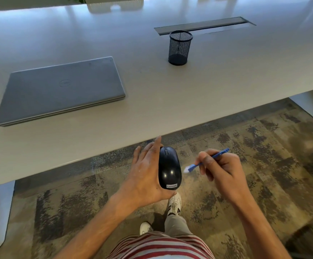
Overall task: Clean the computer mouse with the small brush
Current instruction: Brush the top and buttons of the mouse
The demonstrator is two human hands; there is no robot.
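Item: computer mouse [169, 168], black, glossy, two light glints on its back, scroll wheel at 12 o'clock, grey "Lenovo" label at 6 o'clock. Location: held in the air in front of the table [152, 109] edge, above the carpet [264, 165].

Your left hand [146, 176] cups the mouse from 9 o'clock, fingers spread loosely along its side.

Your right hand [221, 169], at 3 o'clock, pinches the small brush [206, 160], blue-handled, white bristles just beside the mouse, apart from it.

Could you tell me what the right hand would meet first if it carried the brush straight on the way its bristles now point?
Most likely the mouse in the left hand: the right hand aims the brush bristles at its right side, across a small gap. Depth is uncertain.
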